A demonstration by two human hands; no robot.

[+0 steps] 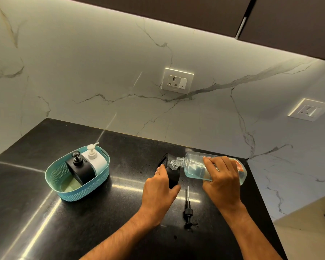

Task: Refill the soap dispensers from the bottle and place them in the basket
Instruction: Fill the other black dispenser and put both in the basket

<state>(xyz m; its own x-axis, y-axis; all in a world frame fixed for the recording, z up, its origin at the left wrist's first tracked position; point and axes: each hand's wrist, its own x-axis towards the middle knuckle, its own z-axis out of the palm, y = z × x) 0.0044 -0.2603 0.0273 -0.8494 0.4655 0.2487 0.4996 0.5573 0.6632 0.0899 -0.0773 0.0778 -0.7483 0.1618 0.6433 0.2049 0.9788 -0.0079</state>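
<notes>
The clear bottle (pixel 212 167), tipped nearly flat at about 3 o'clock on the black counter (pixel 45 212), has its open neck at the mouth of a black dispenser (pixel 172 174). The right hand (pixel 221 177) wraps the bottle's body and the left hand (pixel 158 186) closes round the dispenser, so the step in hand is pouring. Next, I judge, comes righting the bottle and screwing back the one loose black pump (pixel 188 209) lying at 5 o'clock. Count: three dispensers, one being filled, one black (pixel 83 170) and one white (pixel 99 160) standing in the single teal basket (pixel 79 192) at 9 o'clock; one bottle
</notes>
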